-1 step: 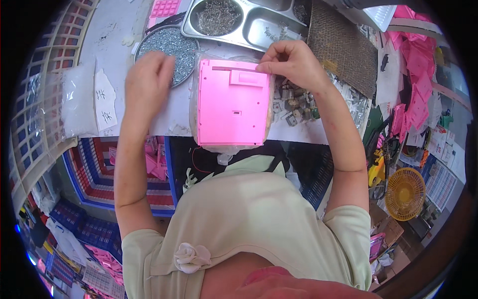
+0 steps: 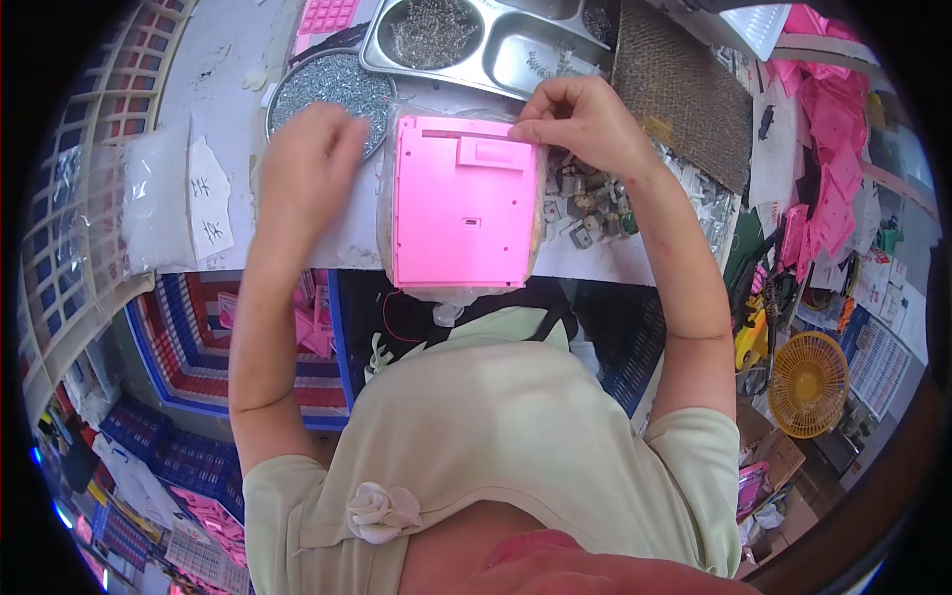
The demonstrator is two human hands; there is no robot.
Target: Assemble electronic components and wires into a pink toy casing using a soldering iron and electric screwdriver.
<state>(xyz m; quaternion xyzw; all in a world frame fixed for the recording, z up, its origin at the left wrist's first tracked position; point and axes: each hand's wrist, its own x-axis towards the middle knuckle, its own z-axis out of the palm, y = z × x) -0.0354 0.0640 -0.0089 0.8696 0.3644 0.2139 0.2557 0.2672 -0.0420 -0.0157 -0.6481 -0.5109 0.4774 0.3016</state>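
A pink plastic panel (image 2: 461,213) with a slot, a raised block and small holes lies flat on a wrapped pad at the table's near edge. At its top right corner is my right hand (image 2: 580,124), thumb and forefinger pinched; whatever sits between the tips is too small to make out. My left hand (image 2: 309,178) is closed and somewhat blurred, beside the near edge of a round dish (image 2: 332,84) of small silvery metal parts. Its fingertips are bunched together and hide anything they hold.
Behind the panel stands a compartmented steel tray (image 2: 476,71) with small metal parts. Metal pieces (image 2: 595,213) lie right of the panel, near a brown textured mat (image 2: 684,99). A torn paper label (image 2: 210,198) and a white plastic basket (image 2: 89,169) are at the left.
My left hand has shifted slightly right, from over the dish toward the panel. The right hand stays at the panel's corner.
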